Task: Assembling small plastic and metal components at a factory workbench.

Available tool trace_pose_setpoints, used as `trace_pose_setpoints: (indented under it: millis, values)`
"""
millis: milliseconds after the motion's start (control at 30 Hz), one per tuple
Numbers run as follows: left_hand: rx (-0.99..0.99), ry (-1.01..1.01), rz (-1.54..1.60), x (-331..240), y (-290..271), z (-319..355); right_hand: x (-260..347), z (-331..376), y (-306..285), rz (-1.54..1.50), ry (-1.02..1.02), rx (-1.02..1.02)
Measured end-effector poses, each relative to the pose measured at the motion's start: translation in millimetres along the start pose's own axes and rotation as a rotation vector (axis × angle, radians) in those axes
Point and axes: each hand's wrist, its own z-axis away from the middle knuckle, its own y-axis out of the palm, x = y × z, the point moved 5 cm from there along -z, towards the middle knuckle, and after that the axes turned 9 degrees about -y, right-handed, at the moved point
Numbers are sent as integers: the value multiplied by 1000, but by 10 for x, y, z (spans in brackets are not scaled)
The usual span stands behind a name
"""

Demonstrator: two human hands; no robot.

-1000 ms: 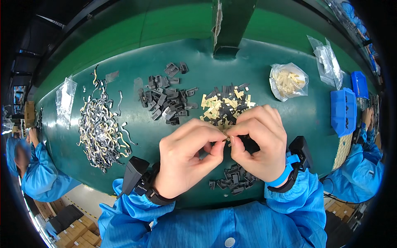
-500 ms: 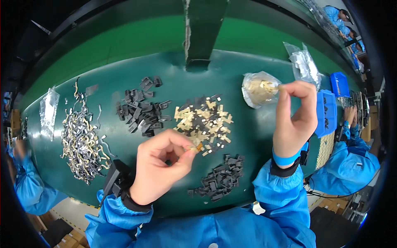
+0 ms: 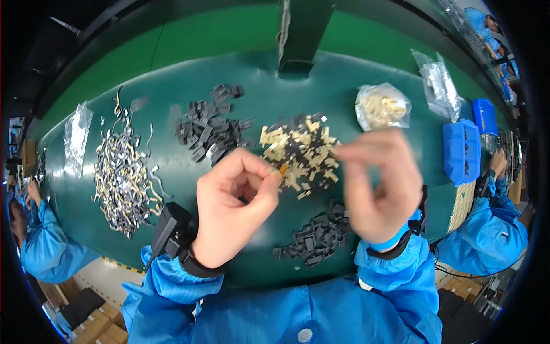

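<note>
Far left: a clear plastic bag point(image 3: 75, 137) lies near the edge of the dark green work table point(image 3: 172, 97).
Left pile: a heap of bent silvery metal clips point(image 3: 121, 175) sits well apart from both hands.
Upper middle: loose dark grey plastic housings point(image 3: 209, 127) lie beside a mixed pile of cream plastic pieces point(image 3: 301, 150).
Left hand point(image 3: 235, 203): curled, thumb and forefinger pinched on a small amber-tipped part point(image 3: 282, 168), held above the cream pile's near edge.
Lower middle: small black plastic parts point(image 3: 318, 235) are heaped between the wrists.
Right hand point(image 3: 378, 186): blurred, fingers loosely bent; I cannot tell whether it holds anything.
Far right: a blue plastic bin point(image 3: 463, 150) stands by the table's edge.
Risk: the pinch is only at the fingertips, so the tiny part could slip and vanish among the cream pieces below.
</note>
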Motion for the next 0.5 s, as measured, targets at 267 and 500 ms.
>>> trace_pose_setpoints:
  millis: [267,500]
  values:
    - [-110,243,-253,-59,32,25,86,151,361,-202,53,130]
    - [-95,465,-485,-174,67,82,20,197,388,-350,191,248]
